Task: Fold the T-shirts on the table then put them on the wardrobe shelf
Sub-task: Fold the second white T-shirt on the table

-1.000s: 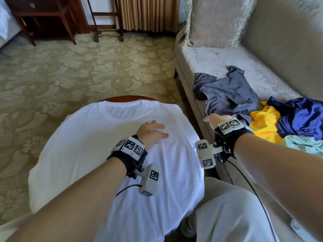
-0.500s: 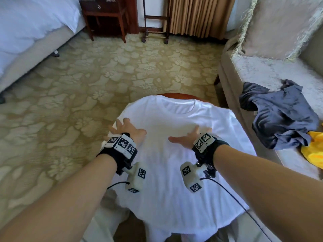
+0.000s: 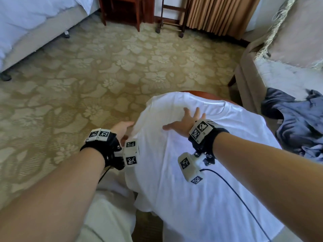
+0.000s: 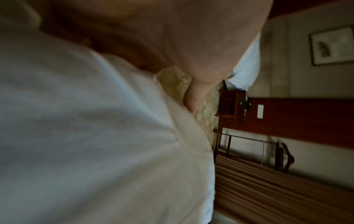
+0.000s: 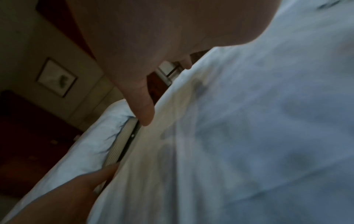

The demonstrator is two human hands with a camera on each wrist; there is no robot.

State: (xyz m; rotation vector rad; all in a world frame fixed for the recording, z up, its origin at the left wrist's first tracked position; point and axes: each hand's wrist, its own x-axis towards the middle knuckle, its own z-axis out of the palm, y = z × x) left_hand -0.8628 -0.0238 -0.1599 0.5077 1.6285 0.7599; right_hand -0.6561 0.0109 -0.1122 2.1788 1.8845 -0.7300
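White T-shirt (image 3: 201,172) flat on table, neckline far; right hand (image 3: 185,126) spread on it; left hand (image 3: 122,130) grip unclear at its edge.

Right hand (image 3: 185,124) flat, fingers (image 3: 187,111) spread; left hand (image 3: 122,129) curled.

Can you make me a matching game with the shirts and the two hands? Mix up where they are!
Things:
1. white cotton T-shirt
2. crumpled grey-blue shirt
3. left hand
4. right hand

Places or states:
A. lying in a heap on the beige sofa
B. flat, fingers spread, on top of the white cloth near the collar
C. spread over the round wooden table
D. at the T-shirt's left edge, fingers hidden by the cloth

Pairs: 1-C, 2-A, 3-D, 4-B
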